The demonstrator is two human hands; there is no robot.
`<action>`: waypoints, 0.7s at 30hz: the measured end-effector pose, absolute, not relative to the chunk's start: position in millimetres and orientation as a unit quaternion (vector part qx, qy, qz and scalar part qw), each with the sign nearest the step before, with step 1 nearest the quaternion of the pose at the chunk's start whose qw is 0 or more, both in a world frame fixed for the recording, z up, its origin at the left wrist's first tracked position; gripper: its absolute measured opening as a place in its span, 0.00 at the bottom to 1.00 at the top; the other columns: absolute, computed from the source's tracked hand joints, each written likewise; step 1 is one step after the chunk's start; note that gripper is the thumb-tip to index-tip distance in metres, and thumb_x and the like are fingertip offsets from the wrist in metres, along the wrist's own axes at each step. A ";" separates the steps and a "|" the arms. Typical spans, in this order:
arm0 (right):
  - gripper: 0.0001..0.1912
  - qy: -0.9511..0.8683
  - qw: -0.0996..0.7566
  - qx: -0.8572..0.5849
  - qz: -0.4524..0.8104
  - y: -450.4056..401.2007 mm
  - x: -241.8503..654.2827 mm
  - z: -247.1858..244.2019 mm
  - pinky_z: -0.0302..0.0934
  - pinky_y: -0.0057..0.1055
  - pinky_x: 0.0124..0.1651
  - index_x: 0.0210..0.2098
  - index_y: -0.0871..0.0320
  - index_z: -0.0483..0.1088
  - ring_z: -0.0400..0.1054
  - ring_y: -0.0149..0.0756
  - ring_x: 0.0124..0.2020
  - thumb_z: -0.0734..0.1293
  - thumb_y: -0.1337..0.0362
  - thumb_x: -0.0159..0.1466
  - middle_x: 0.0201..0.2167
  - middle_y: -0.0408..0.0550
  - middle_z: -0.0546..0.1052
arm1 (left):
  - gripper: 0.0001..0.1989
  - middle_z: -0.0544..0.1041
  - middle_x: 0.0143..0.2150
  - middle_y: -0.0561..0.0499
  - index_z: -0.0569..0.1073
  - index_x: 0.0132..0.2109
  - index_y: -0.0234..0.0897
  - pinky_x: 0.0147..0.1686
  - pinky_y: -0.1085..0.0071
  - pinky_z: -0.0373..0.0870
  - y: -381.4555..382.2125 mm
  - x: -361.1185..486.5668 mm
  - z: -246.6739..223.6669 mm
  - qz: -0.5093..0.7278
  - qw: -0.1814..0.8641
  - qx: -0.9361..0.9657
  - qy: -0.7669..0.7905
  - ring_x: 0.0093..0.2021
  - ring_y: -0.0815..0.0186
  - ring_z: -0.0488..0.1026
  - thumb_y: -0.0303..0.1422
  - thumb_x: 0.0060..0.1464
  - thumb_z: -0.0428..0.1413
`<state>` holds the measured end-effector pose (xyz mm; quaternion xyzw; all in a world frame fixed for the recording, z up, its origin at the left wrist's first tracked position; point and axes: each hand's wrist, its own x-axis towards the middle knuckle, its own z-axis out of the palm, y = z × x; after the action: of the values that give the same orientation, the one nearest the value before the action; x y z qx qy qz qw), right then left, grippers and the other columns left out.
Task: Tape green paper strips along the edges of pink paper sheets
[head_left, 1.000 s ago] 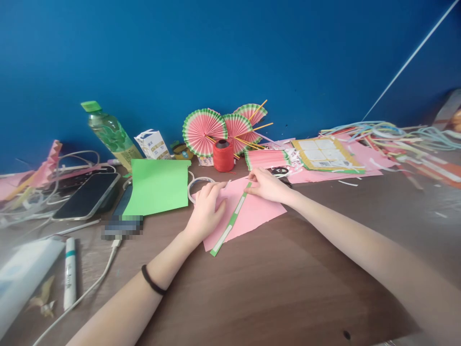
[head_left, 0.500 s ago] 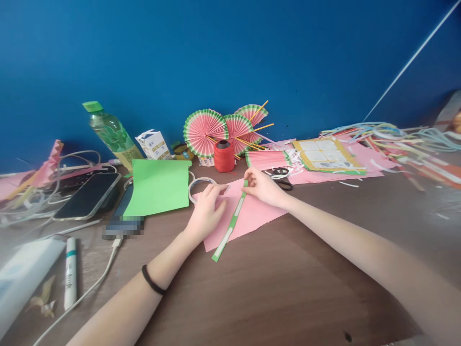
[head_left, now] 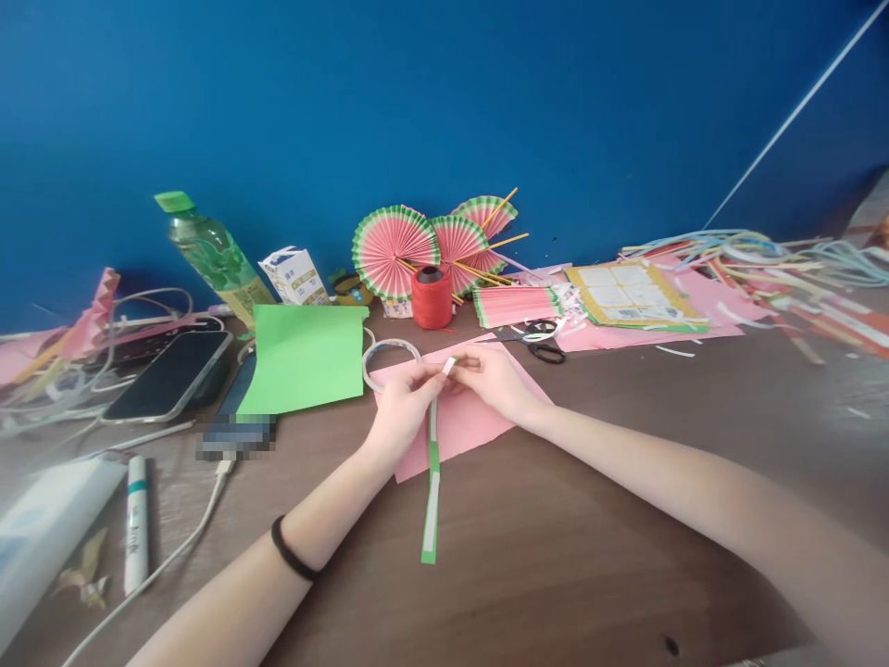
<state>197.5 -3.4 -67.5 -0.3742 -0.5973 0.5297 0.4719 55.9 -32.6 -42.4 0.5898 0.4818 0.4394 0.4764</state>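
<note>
At the left of your tabletop (head_left: 729, 398), a white marker (head_left: 136, 533) lay beside a cable, with a dark phone (head_left: 167, 380) behind it. Next came the bright green sheet (head_left: 309, 359), then a tape ring (head_left: 368, 374) lying flat just behind your left hand, perhaps set there to be within reach.

Your left hand (head_left: 401, 415) had its thumb and fingertips pinched at the upper end of the green strip (head_left: 434, 456), where a small white piece stood out; whether that piece was part of the strip or lifting from it, you could not tell. Your right hand (head_left: 498, 382) pinched the same end from the other side, seemingly so that two grips steadied something thin and limp.

The strip trailed toward you over the pink sheet (head_left: 479, 414), its low end past that sheet's near edge. Whether that end touched the wood was unclear. Farther right, black-handled scissors (head_left: 533, 338) lay just behind the sheet, near your right hand and limiting movement that way. The widest room for your hands seemed to be on the near side, where bare wood ran between your forearms
</note>
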 end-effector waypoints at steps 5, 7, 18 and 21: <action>0.06 -0.596 0.472 -0.376 0.529 -3.6 199.7 -63.8 0.67 0.32 0.35 0.32 0.58 0.71 0.70 0.32 0.28 0.64 0.65 0.55 0.29 0.45 0.76 | 0.09 0.77 0.36 0.50 0.76 0.34 0.36 0.46 0.66 0.64 -30.6 54.2 -43.9 0.408 0.450 0.616 0.502 0.41 0.62 0.71 0.32 0.48 0.53; 0.07 -0.600 0.471 -0.386 0.519 -5.3 200.4 -60.7 0.67 0.31 0.33 0.32 0.58 0.72 0.69 0.31 0.26 0.63 0.65 0.56 0.28 0.45 0.75 | 0.09 0.77 0.36 0.50 0.76 0.36 0.36 0.46 0.66 0.64 -29.9 53.1 -44.6 0.398 0.444 0.623 0.507 0.41 0.62 0.71 0.31 0.48 0.53; 0.12 -0.572 0.464 -0.372 0.566 -5.7 201.8 -58.2 0.64 0.28 0.29 0.29 0.60 0.73 0.68 0.31 0.26 0.62 0.60 0.57 0.27 0.48 0.76 | 0.09 0.78 0.37 0.50 0.77 0.34 0.37 0.48 0.66 0.62 -28.3 51.8 -48.3 0.394 0.451 0.604 0.527 0.41 0.62 0.71 0.32 0.46 0.53; 0.11 -0.554 0.463 -0.365 0.588 -5.9 202.1 -57.0 0.64 0.28 0.30 0.30 0.60 0.74 0.69 0.32 0.27 0.62 0.60 0.56 0.27 0.48 0.76 | 0.09 0.78 0.37 0.50 0.77 0.33 0.37 0.47 0.66 0.62 -27.4 51.4 -47.6 0.392 0.454 0.604 0.525 0.40 0.62 0.71 0.33 0.46 0.54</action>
<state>202.1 -5.9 -57.0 -0.3646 -0.5543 0.5881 0.4626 51.4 -27.4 -47.6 0.6042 0.5248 0.3917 0.4540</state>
